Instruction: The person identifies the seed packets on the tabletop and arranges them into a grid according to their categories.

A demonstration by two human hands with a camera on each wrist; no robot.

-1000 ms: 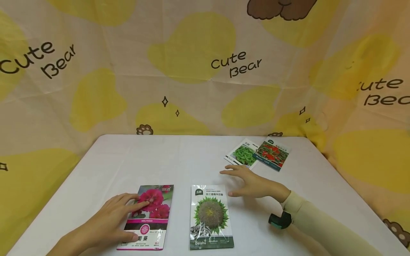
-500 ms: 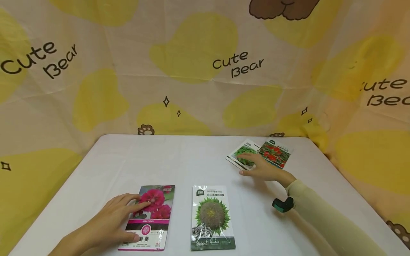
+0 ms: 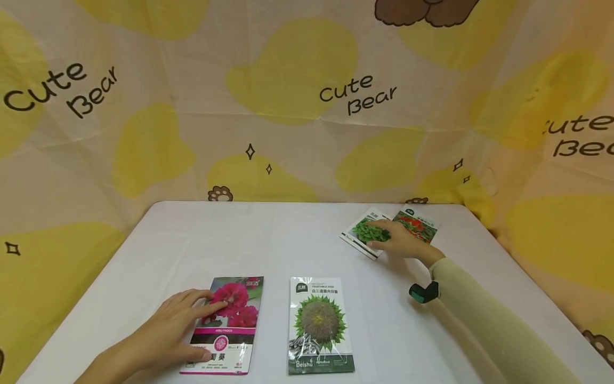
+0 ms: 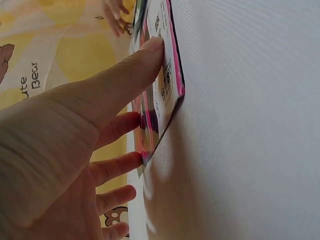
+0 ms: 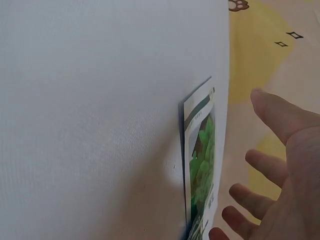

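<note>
A "Cute Bear" printed cloth (image 3: pixel 288 106) hangs behind and round the white desk (image 3: pixel 288 234), closing it off as a plain backdrop for the packets laid out flat and face up.

Nearest the person, two large packets lie side by side but apart: the hollyhock seed packet (image 3: pixel 225 325) with its pink blooms, and the sunflower seed packet (image 3: pixel 318 325) to its right, untouched. The left hand (image 3: pixel 163 336) rests on the hollyhock packet with fingers straight and spread, thumb near its lower edge; in the left wrist view the thumb presses on the packet's face (image 4: pixel 167 75), which seems meant to pin it flat against the desk, not to lift it.

Far across the desk, near the right rear corner, two smaller packets overlap slightly: the green bean seed packet (image 3: pixel 362 232) and the red chilli seed packet (image 3: pixel 422 224). The right hand (image 3: pixel 400 240) lies over their meeting edges, fingers extended toward the green bean packet. In the right wrist view the fingers (image 5: pixel 270 167) are open and relaxed just above the packet (image 5: pixel 200 165), gripping nothing; whether the fingertips touch it I cannot tell.
</note>
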